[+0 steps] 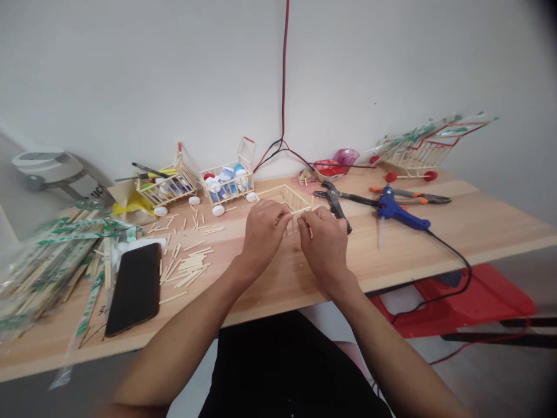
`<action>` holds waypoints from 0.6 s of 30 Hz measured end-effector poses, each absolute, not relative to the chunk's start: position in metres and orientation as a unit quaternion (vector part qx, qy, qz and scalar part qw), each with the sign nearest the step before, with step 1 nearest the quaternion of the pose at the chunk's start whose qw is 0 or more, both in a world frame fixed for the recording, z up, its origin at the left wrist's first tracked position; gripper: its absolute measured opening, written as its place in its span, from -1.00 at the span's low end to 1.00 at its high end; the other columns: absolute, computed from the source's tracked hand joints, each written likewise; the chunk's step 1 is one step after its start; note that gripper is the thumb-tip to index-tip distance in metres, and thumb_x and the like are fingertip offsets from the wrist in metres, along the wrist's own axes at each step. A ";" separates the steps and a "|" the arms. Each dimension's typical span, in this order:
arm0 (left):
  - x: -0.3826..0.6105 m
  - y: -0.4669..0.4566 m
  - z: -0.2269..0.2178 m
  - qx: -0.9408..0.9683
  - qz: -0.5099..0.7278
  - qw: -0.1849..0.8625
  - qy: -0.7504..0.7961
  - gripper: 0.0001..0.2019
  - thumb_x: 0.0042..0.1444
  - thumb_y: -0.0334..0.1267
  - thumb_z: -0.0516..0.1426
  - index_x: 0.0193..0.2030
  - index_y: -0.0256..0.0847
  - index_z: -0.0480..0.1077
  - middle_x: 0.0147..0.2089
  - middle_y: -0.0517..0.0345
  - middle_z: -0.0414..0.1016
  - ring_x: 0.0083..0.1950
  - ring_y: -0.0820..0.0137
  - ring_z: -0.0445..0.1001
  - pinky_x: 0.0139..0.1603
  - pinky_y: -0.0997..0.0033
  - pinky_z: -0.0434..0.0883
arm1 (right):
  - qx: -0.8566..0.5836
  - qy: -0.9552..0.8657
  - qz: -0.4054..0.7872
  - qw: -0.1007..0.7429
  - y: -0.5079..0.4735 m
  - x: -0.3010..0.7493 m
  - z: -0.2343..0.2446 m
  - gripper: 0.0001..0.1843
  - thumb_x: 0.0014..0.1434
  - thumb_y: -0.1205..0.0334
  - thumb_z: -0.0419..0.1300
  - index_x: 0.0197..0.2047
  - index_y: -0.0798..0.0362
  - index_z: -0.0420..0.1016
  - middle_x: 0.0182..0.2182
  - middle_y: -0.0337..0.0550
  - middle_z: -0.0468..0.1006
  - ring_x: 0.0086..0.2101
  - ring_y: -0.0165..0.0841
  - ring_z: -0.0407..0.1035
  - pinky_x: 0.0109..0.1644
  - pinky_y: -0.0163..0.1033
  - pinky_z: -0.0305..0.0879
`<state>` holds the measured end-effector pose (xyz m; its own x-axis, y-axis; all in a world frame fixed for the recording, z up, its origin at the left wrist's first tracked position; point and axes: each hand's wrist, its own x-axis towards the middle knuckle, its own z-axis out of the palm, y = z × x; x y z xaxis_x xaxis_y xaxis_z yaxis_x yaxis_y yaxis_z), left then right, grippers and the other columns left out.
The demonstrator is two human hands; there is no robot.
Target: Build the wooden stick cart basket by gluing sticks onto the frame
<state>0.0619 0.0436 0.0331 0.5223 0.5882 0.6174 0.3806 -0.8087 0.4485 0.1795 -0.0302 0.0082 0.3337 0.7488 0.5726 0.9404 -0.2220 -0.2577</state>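
A small frame of glued wooden sticks (282, 200) stands on the pale wooden table (287, 284), partly hidden behind my hands. My left hand (263, 235) and my right hand (324, 244) meet in front of it. Their fingertips pinch a thin wooden stick (291, 216) close to the frame. I cannot tell whether the stick touches the frame. Black-handled pliers (335, 203) lie just beyond my right hand, and a blue glue gun (394, 209) rests further right.
Two stick-built toy carts (228, 183) (167, 186) stand at back left, beside loose sticks (185, 270), a black phone (134, 288) and a bag of sticks (52, 267). Another cart (418, 154) and orange-handled pliers (418, 197) are right. A red stool (461, 302) sits below.
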 end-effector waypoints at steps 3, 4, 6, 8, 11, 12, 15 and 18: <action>0.062 0.044 0.033 0.866 0.394 0.129 0.278 -0.84 0.21 -0.34 0.16 -0.40 -0.24 0.45 -0.37 0.13 0.53 -0.27 0.33 0.44 -0.19 0.34 0.31 | -0.765 -0.552 -0.163 0.288 -0.031 0.180 0.008 -0.72 0.30 0.31 0.03 -0.43 0.08 0.44 -0.41 -0.14 0.43 -0.39 -0.34 0.21 -0.27 -0.18 -0.15; 0.062 0.044 0.033 0.868 0.392 0.128 0.276 -0.84 0.21 -0.34 0.16 -0.41 -0.24 0.44 -0.37 0.13 0.53 -0.27 0.33 0.44 -0.19 0.34 0.31 | -0.766 -0.551 -0.160 0.289 -0.031 0.180 0.008 -0.72 0.30 0.31 0.03 -0.43 0.08 0.44 -0.41 -0.14 0.43 -0.39 -0.34 0.22 -0.27 -0.19 -0.15; 0.062 0.045 0.034 0.871 0.386 0.131 0.273 -0.84 0.22 -0.34 0.15 -0.40 -0.24 0.44 -0.37 0.13 0.53 -0.27 0.34 0.44 -0.19 0.34 0.30 | -0.766 -0.551 -0.155 0.291 -0.031 0.181 0.008 -0.72 0.30 0.30 0.04 -0.43 0.08 0.44 -0.41 -0.15 0.43 -0.39 -0.35 0.23 -0.27 -0.19 -0.14; 0.062 0.044 0.035 0.870 0.382 0.140 0.277 -0.85 0.22 -0.34 0.15 -0.39 -0.23 0.45 -0.36 0.15 0.54 -0.27 0.34 0.45 -0.19 0.35 0.30 | -0.766 -0.552 -0.152 0.294 -0.030 0.181 0.008 -0.73 0.31 0.28 0.05 -0.41 0.07 0.46 -0.41 -0.15 0.43 -0.37 -0.34 0.25 -0.26 -0.19 -0.13; 0.062 0.043 0.036 0.863 0.382 0.155 0.292 -0.88 0.22 -0.34 0.15 -0.34 -0.22 0.46 -0.34 0.15 0.56 -0.26 0.35 0.46 -0.19 0.35 0.31 | -0.761 -0.546 -0.156 0.313 -0.029 0.183 0.003 -0.74 0.32 0.24 0.07 -0.36 0.06 0.51 -0.39 -0.16 0.46 -0.35 -0.34 0.29 -0.23 -0.18 -0.10; 0.061 0.043 0.036 0.860 0.384 0.159 0.296 -0.89 0.22 -0.34 0.15 -0.33 -0.22 0.47 -0.33 0.15 0.56 -0.26 0.35 0.46 -0.19 0.36 0.31 | -0.758 -0.542 -0.157 0.328 -0.029 0.183 0.001 -0.75 0.32 0.23 0.08 -0.34 0.05 0.53 -0.38 -0.17 0.47 -0.35 -0.34 0.30 -0.22 -0.18 -0.09; 0.061 0.042 0.037 0.849 0.395 0.171 0.305 -0.90 0.21 -0.35 0.16 -0.32 -0.23 0.49 -0.34 0.15 0.57 -0.26 0.35 0.48 -0.18 0.36 0.32 | -0.743 -0.527 -0.161 0.380 -0.031 0.187 -0.003 -0.79 0.31 0.19 0.11 -0.22 0.01 0.57 -0.36 -0.20 0.50 -0.36 -0.37 0.31 -0.18 -0.18 -0.05; 0.061 0.042 0.038 0.837 0.407 0.188 0.312 -0.92 0.18 -0.35 0.18 -0.33 -0.22 0.50 -0.35 0.17 0.58 -0.28 0.37 0.48 -0.18 0.37 0.33 | -0.731 -0.508 -0.161 0.426 -0.037 0.191 -0.002 -0.79 0.30 0.18 0.12 -0.15 -0.02 0.59 -0.33 -0.21 0.52 -0.40 -0.39 0.31 -0.17 -0.19 -0.01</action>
<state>0.0613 0.0420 0.0379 0.4735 0.6763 0.5643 0.3695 -0.7341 0.5697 0.1908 -0.0366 -0.0023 0.4315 0.6064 0.6679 0.8802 -0.1209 -0.4589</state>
